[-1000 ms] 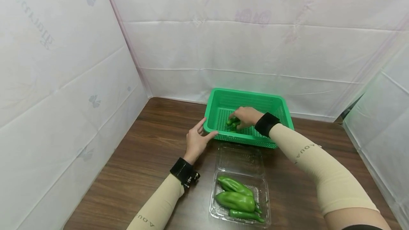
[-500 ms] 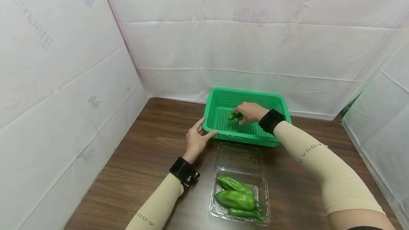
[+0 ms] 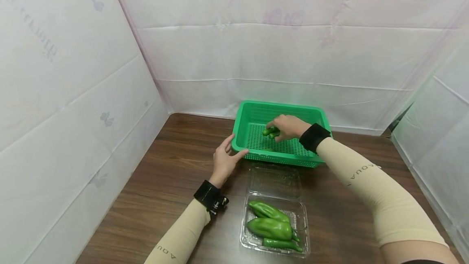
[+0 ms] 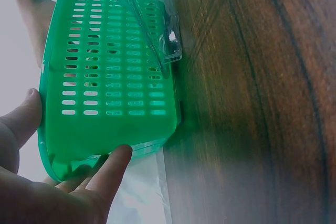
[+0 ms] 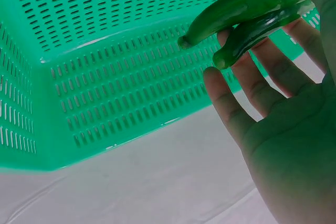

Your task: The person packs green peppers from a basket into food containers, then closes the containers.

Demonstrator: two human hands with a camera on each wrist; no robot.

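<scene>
A green perforated basket stands on the brown table near the back wall. My right hand is inside it, holding two small green peppers above the basket floor; the right wrist view shows the peppers pinched by the fingers. My left hand rests against the basket's near left corner, thumb on one side and fingers on the other; the left wrist view shows the basket corner between thumb and fingers. An open clear plastic clamshell in front holds three green peppers.
White padded walls enclose the table on the left, back and right. The clamshell's lid lies flat against the basket's front wall. Bare wood tabletop stretches left of the basket and clamshell.
My right hand has lifted slightly and moved toward the basket's back with the two peppers. The left hand stays on the basket corner.
</scene>
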